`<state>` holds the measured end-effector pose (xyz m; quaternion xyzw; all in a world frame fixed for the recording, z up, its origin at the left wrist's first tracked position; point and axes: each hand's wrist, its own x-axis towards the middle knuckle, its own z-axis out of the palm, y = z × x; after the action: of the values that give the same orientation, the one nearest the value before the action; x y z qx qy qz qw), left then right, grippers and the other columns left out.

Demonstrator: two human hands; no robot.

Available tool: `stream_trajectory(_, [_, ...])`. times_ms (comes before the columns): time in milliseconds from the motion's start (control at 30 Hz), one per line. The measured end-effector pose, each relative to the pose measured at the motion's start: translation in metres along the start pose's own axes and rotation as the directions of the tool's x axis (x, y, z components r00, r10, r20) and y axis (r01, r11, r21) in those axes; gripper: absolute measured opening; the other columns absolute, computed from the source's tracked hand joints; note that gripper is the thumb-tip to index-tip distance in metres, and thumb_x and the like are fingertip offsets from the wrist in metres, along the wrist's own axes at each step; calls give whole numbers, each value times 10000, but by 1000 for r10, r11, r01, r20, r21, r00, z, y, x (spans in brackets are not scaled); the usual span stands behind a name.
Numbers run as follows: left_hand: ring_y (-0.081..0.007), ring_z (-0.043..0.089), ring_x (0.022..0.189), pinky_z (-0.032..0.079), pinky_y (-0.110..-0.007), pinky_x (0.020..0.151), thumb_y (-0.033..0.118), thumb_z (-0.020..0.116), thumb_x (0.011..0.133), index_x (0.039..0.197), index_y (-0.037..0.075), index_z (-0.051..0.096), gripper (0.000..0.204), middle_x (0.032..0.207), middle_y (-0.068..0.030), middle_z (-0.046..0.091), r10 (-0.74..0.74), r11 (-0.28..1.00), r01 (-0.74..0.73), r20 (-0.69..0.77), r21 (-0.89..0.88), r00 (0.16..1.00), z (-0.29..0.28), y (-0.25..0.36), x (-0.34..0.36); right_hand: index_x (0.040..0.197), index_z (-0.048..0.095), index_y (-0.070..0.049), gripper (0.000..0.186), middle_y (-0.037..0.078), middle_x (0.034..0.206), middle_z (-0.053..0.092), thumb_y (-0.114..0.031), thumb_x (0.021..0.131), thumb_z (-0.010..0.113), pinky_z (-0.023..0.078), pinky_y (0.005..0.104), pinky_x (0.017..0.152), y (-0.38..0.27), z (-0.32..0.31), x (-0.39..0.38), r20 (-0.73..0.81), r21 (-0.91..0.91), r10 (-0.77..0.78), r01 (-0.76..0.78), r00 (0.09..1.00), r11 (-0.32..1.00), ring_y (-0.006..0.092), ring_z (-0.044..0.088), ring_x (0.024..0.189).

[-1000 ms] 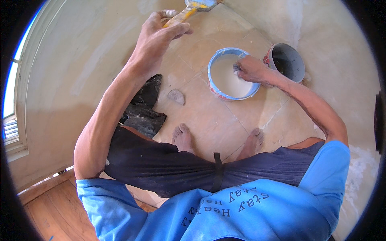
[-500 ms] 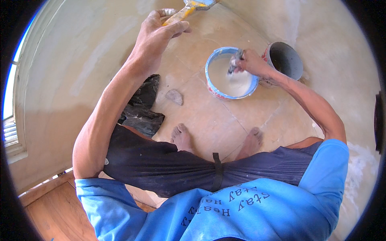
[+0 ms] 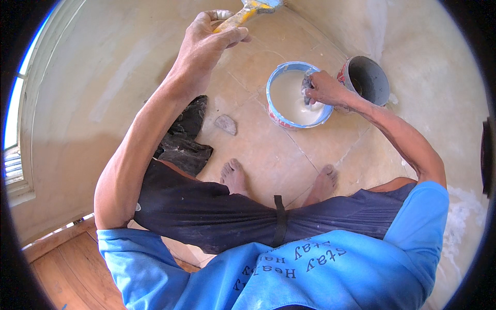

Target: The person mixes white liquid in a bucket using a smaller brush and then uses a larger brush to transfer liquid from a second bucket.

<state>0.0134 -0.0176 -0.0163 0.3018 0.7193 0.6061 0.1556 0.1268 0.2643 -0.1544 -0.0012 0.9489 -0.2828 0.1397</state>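
At the upper edge, my left hand (image 3: 209, 36) is closed on the yellow handle of a paintbrush (image 3: 240, 18). Its wide, bluish, smeared head partly leaves the picture. To the right, my right hand (image 3: 326, 88) grips a wet, crumpled grey rag (image 3: 307, 89) over a round bucket (image 3: 270, 98) with a blue rim. Thin off-white liquid fills much of the bucket. The rag's lower end is at the liquid, and part of it is hidden by my fingers.
A grey-lined second bucket (image 3: 381, 77) leans beside the first, by the wall. Crumpled black plastic (image 3: 186, 150) and a flat grey piece (image 3: 226, 124) lie on the tiled floor, near my bare feet. A window (image 3: 14, 129) is at far left, a wooden panel (image 3: 77, 274) at lower left.
My right hand has shifted slightly right and down with the rag, toward the bucket's right rim. My left hand and the paintbrush have barely moved.
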Motion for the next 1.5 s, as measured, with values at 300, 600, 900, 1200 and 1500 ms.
stream_trajectory(300, [-155,628,1011,476,-265,954,220,686,897,1189,-61,488,452,1052,-116,619,-16,999,15,-16,-38,1000,1,6,-3,768,659,97,225,174,678,690,-115,811,599,544,351,601,-17,0,-10,-12,263,33,-29,999,964,220,699,624])
stream_trajectory(600, [-162,630,1030,488,-268,953,213,686,898,1177,-57,491,435,1057,-119,610,-31,999,31,-13,-23,999,-2,6,-2,837,660,102,256,198,727,701,-148,834,603,557,383,632,-9,5,-7,-47,415,57,-32,997,909,247,712,662])
stream_trajectory(900, [-176,629,1041,487,-279,973,203,678,906,1185,-65,478,435,1081,-128,589,-38,997,36,-38,-66,999,0,7,-1,807,634,126,265,221,712,686,-132,844,584,562,386,635,-7,0,0,-99,515,144,-73,985,854,246,717,650])
stream_trajectory(1200, [-178,630,1033,490,-280,970,205,681,905,1185,-80,468,453,1081,-126,583,-40,997,38,-22,-69,999,1,10,-1,807,640,126,237,193,716,694,-101,830,576,565,361,613,-3,1,-2,-257,447,132,-4,957,894,227,713,653])
stream_trajectory(1500, [-172,633,1031,492,-274,964,204,685,903,1194,-72,476,452,1084,-134,607,-61,996,60,-25,-66,998,2,10,2,811,652,115,245,199,718,692,-117,853,583,561,373,613,3,-4,-6,-155,274,140,-94,978,957,230,713,648])
